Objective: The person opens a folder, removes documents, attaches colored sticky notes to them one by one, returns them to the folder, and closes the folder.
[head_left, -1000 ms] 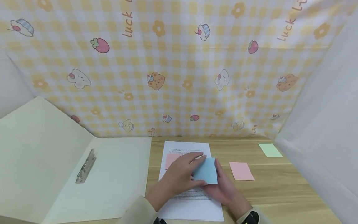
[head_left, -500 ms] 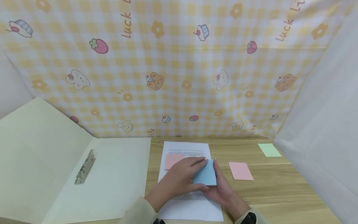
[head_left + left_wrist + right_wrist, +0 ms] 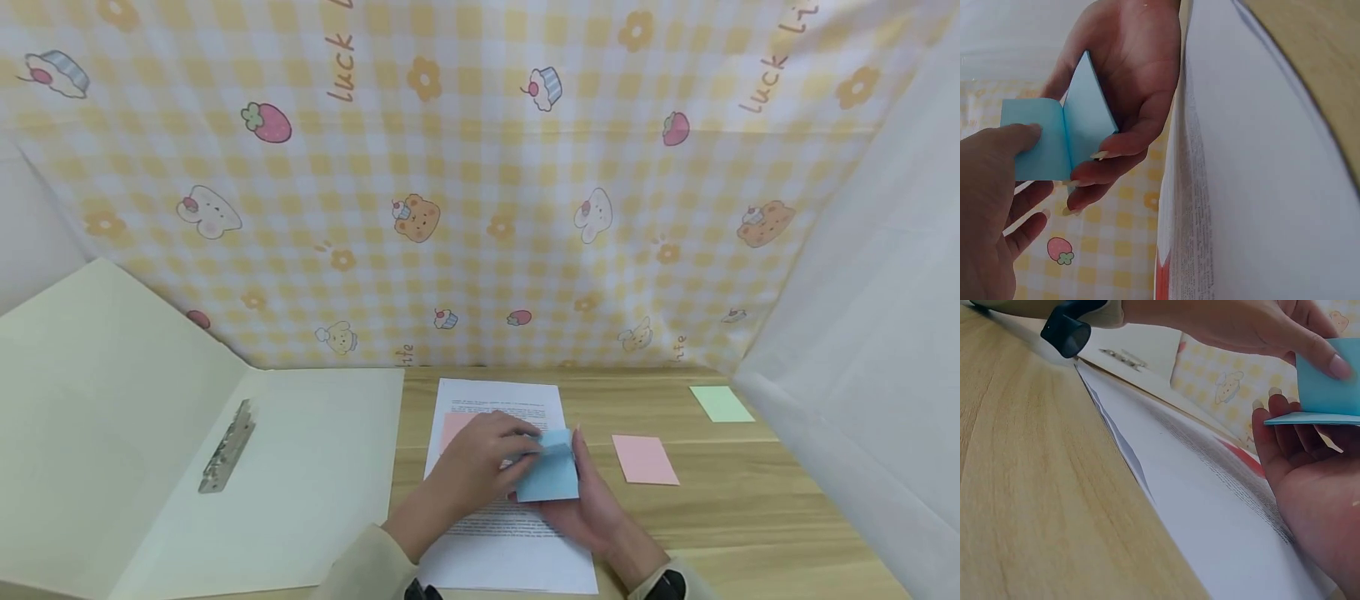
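A thin blue sticky note pad [image 3: 551, 483] is held over the printed paper sheets [image 3: 517, 558] by my right hand [image 3: 592, 508]. The pad lies along the palm, its edge gripped by the curled fingers in the left wrist view. My left hand [image 3: 480, 467] pinches the pad's top blue sheet [image 3: 1047, 159], thumb on its face and fingers behind. That sheet is bent up from the pad and still joined along one edge. A pink sticky note [image 3: 456, 427] on the printed sheets is partly covered by my left hand.
Another pink sticky note [image 3: 645, 460] lies on the wooden table [image 3: 750, 517] to the right, with a green sticky note [image 3: 722, 403] behind it. At the left stands an opened white folder [image 3: 322, 467] with a metal clip [image 3: 228, 450]. A checked yellow curtain [image 3: 480, 183] hangs at the back.
My left hand has shifted slightly left from the pad's edge and now lifts the top blue sheet, which lay flat before. My right hand has stayed nearly in place.
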The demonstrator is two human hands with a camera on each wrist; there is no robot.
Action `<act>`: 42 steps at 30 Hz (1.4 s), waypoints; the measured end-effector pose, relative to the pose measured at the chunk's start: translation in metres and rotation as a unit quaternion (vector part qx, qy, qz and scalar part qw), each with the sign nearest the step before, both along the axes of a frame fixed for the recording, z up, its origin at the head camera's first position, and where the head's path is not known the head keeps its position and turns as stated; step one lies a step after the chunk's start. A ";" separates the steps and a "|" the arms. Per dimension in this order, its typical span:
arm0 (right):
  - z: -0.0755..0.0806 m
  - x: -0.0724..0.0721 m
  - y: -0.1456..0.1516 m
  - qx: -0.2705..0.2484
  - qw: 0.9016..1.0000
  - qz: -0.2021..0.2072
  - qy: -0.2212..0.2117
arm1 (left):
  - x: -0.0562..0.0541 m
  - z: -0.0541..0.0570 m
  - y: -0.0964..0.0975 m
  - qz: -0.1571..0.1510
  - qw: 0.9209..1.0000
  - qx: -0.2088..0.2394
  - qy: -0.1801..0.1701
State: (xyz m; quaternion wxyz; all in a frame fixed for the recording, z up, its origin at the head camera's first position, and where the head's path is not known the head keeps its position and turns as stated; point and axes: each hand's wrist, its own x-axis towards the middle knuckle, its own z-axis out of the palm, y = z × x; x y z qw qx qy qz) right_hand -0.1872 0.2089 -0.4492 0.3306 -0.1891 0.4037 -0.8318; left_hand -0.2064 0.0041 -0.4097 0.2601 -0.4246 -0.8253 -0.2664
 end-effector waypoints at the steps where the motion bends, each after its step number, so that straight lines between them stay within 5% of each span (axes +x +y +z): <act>1: 0.000 0.000 0.000 0.002 1.000 0.001 0.000 | -0.001 0.000 -0.001 0.006 1.000 0.015 -0.015; 4: -0.002 0.000 0.000 0.002 1.000 0.004 0.008 | -0.001 0.000 -0.002 0.014 0.994 0.065 -0.090; 6: -0.004 0.000 0.000 -0.003 1.000 0.007 0.014 | -0.001 0.000 -0.003 0.011 0.983 0.100 -0.154; 11: -0.007 0.001 -0.002 0.010 1.000 0.013 0.001 | -0.002 -0.001 -0.005 0.011 0.931 0.183 -0.315; 14: -0.007 0.000 -0.005 0.022 1.000 0.017 -0.011 | -0.004 -0.002 -0.007 0.033 0.903 0.209 -0.374; 32: -0.005 0.000 -0.008 0.068 0.997 0.026 0.000 | -0.013 -0.004 -0.012 0.096 0.867 0.235 -0.430; 39: -0.008 0.000 -0.004 0.060 0.997 0.039 0.002 | -0.017 -0.004 -0.015 0.104 0.862 0.262 -0.422; 42: -0.008 0.000 -0.002 0.050 0.998 0.043 0.008 | -0.019 -0.001 -0.019 0.128 0.850 0.284 -0.425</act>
